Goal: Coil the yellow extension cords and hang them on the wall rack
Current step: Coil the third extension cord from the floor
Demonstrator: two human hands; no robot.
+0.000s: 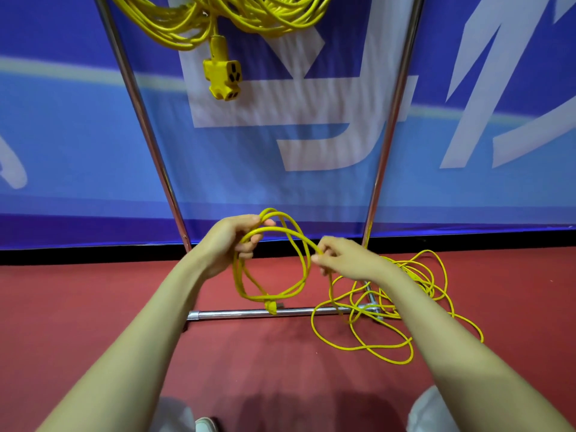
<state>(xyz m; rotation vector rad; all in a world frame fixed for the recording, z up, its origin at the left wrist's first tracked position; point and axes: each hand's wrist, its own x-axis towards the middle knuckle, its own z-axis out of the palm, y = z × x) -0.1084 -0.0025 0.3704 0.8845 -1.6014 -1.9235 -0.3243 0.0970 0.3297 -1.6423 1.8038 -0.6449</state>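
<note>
left hand (232, 241) gripped the loops of the yellow cord (238, 275) | right hand (343, 260) pinched that cord | the rest lay tangled on the red floor (124, 300) | other cords (187, 23) hung on the rack (149, 135)
</note>
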